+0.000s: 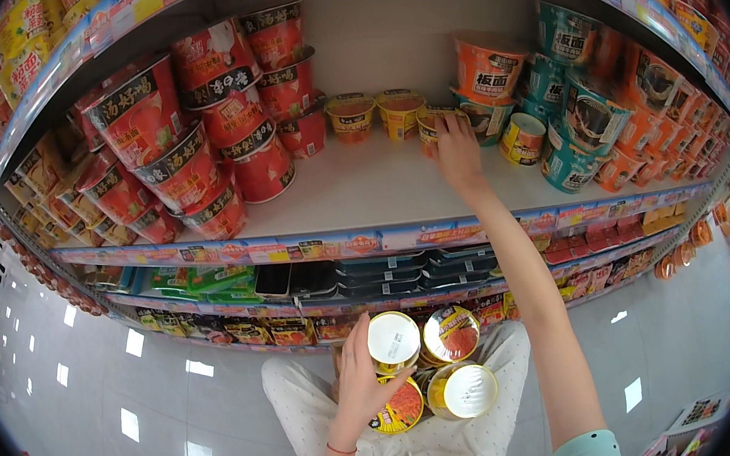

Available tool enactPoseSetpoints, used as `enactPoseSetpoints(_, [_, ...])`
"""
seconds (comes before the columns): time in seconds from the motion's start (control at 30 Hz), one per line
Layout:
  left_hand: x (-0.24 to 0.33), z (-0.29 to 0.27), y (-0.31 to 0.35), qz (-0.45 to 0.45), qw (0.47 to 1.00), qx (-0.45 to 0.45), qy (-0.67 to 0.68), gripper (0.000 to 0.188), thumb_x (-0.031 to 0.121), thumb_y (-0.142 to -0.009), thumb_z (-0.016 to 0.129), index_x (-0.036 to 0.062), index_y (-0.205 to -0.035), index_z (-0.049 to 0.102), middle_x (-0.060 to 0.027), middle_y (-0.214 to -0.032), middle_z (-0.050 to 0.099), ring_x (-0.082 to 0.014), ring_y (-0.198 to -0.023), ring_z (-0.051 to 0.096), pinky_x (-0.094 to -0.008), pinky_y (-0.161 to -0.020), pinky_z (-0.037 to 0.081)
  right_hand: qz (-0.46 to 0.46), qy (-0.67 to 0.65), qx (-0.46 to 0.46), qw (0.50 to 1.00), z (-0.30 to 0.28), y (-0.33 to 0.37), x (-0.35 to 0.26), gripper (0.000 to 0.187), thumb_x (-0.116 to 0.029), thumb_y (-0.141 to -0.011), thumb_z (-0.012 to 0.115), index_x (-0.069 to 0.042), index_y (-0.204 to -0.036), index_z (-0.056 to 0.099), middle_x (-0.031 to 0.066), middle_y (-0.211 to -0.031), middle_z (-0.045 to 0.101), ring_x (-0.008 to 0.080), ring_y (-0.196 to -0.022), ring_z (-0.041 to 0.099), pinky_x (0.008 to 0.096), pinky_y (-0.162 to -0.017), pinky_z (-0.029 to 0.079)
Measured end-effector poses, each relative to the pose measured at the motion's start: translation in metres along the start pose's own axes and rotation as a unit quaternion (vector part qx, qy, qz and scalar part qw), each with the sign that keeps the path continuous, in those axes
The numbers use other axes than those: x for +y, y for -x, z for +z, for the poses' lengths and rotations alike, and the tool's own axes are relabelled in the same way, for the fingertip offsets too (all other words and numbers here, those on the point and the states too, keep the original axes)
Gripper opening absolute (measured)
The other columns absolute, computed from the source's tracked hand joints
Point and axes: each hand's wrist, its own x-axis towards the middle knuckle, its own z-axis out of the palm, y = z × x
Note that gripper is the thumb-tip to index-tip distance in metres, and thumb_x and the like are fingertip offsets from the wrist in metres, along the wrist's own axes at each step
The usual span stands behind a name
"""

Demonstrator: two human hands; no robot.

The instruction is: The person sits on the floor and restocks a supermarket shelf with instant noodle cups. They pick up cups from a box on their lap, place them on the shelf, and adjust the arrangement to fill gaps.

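My right hand (459, 155) reaches onto the shelf, its fingers closed over a small yellow instant noodle cup (427, 126). Left of it, two more small cups stand in line, a yellow one (397, 114) and an orange-yellow one (351, 120). A further yellow cup (522, 142) stands to the right, its pale round end up. Down at my lap, my left hand (365, 372) is wrapped round an instant noodle cup (393, 342) with its white end up. Against it are a cup with a printed lid (452, 333), another printed-lid cup (399, 407) and a white-ended cup (465, 390).
Stacked red noodle tubs (265, 164) fill the shelf's left side. Teal tubs (586, 113) and orange tubs (489, 67) stack at the right. A price-label strip (336, 250) runs along the shelf's front edge (366, 215). Below are shelves with black trays (378, 274) and green packs (222, 280).
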Motion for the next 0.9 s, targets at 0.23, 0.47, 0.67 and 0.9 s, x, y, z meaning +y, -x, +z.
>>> enactPoseSetpoints(0.23, [-0.010, 0.005, 0.001, -0.022, 0.991, 0.055, 0.119, 0.091, 0.006, -0.071, 0.085, -0.0014, -0.145, 0.032, -0.0192, -0.142, 0.046, -0.0275, -0.127, 0.051, -0.0387, -0.103, 0.045, 0.022, 0.013, -0.062, 0.998, -0.007, -0.002, 0.000, 0.065, -0.017, -0.079, 0.069, 0.002, -0.137, 0.046, 0.0168, -0.136, 0.047, 0.0336, -0.128, 0.045, 0.0451, -0.110, 0.035])
enactPoseSetpoints(0.47, [0.002, -0.023, 0.015, -0.106, 0.886, 0.173, 0.416, 0.090, -0.014, -0.076, 0.069, 0.0087, -0.150, 0.022, -0.0126, -0.136, 0.046, -0.0238, -0.127, 0.048, -0.0389, -0.105, 0.044, -0.043, -0.029, -0.055, 0.997, -0.046, 0.011, -0.011, 0.078, -0.026, -0.091, 0.063, -0.007, -0.154, 0.020, 0.0159, -0.160, 0.015, 0.0322, -0.147, 0.021, 0.0440, -0.118, 0.022])
enactPoseSetpoints(0.67, [0.002, -0.053, 0.035, -0.165, 0.694, 0.109, 0.693, 0.066, 0.033, -0.091, 0.059, 0.0086, -0.147, 0.033, -0.0108, -0.142, 0.046, -0.0294, -0.128, 0.049, -0.0462, -0.105, 0.042, -0.165, -0.431, -0.122, 0.879, -0.155, 0.053, -0.095, 0.068, -0.021, -0.090, 0.065, -0.004, -0.148, 0.032, 0.0202, -0.153, 0.029, 0.0352, -0.143, 0.028, 0.0430, -0.116, 0.026])
enactPoseSetpoints(0.9, [-0.010, -0.036, 0.049, -0.100, 0.462, 0.043, 0.880, 0.064, 0.046, -0.092, 0.051, 0.0110, -0.144, 0.041, -0.0100, -0.145, 0.045, -0.0309, -0.133, 0.044, -0.0506, -0.109, 0.036, -0.261, -0.527, -0.194, 0.785, -0.254, 0.083, -0.132, 0.080, -0.025, -0.078, 0.077, 0.003, -0.142, 0.038, 0.0235, -0.145, 0.039, 0.0388, -0.133, 0.042, 0.0438, -0.109, 0.036])
